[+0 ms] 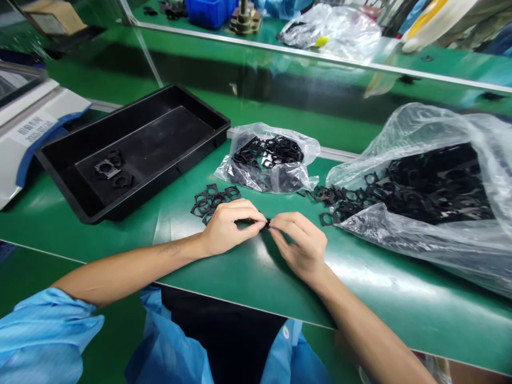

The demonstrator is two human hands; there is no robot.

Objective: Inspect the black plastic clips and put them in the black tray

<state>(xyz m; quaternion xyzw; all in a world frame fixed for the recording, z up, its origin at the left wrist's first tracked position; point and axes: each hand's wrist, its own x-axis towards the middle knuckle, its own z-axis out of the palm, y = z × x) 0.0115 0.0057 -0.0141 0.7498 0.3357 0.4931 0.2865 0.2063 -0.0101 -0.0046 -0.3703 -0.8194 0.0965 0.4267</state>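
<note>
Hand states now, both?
Left hand: closed, pinching a small black part.
Right hand: closed, pinching there too; one part or two, can't tell.

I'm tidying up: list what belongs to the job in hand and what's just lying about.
Likely in the job:
- black part, pinched between left hand and right hand
- loose black pieces
- small bag
- large bag
- black tray

Apparently just lying about:
- blue bin
- brown box
- far plastic bag
</note>
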